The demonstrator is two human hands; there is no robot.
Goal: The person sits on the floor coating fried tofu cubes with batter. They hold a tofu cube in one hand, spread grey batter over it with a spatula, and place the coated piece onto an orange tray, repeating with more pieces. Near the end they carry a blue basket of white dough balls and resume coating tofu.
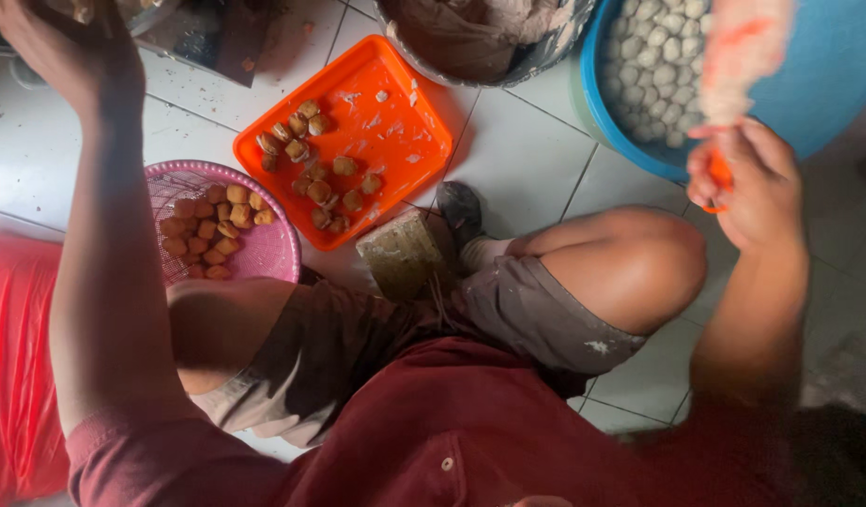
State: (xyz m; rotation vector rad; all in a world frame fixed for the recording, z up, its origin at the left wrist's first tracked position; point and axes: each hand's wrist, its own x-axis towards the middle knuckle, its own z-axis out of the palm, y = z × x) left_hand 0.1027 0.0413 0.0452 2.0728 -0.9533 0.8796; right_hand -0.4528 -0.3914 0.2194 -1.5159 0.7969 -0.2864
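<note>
Two hands up: right hand (747,183) at upper right, grip closed on an orange tool (720,174), blurred white-orange mass just above it, over the blue tub (827,84) of pale balls (653,70). Left hand (62,47) upper left, grip can't tell. Orange tray (405,103) w/ brown pieces sits center.

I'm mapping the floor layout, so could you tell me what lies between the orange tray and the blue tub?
In the head view, bare white floor tiles separate the orange tray from the blue tub; the grey bowl sits just behind that gap.
</note>
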